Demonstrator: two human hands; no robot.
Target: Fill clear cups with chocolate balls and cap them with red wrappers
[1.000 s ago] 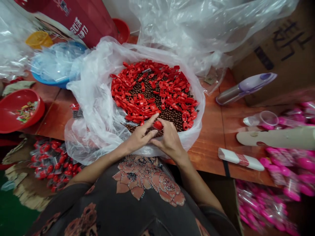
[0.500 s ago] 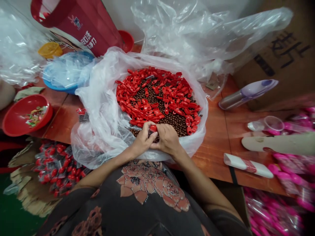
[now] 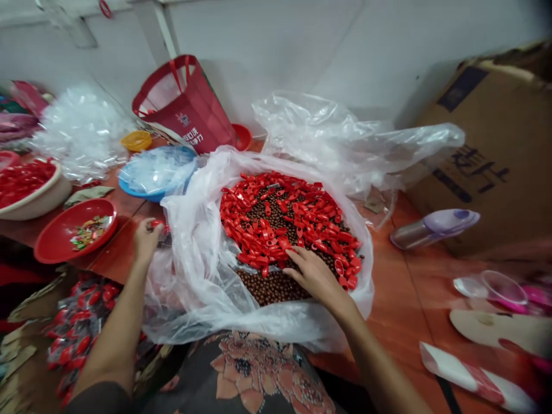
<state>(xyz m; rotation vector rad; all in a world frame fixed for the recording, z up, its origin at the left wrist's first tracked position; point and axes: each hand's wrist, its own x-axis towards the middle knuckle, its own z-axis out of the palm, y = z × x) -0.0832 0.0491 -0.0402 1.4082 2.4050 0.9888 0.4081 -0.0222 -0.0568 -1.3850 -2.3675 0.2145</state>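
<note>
A white plastic bag (image 3: 194, 276) lies open on the table, filled with brown beads (image 3: 271, 287) under a layer of small red plastic pieces (image 3: 280, 218). My right hand (image 3: 313, 276) rests on the pile at the edge of the red pieces, fingers spread and empty. My left hand (image 3: 146, 241) is outside the bag's left side, its fingertips pinched on something small and red. It is next to a small clear packet of red pieces (image 3: 161, 233), which the bag partly hides.
The wooden table (image 3: 397, 310) carries a red bowl of mixed bits (image 3: 75, 230), a blue basin with clear plastic (image 3: 157, 172), and a red tote bag (image 3: 185, 109). A cardboard box (image 3: 495, 167) stands at right. Bagged red items (image 3: 77, 328) lie below the table's left edge.
My hands were together over the beads, holding a red piece. My left hand has moved left past the bag, and my right hand has opened on the pile. The view has tilted up.
</note>
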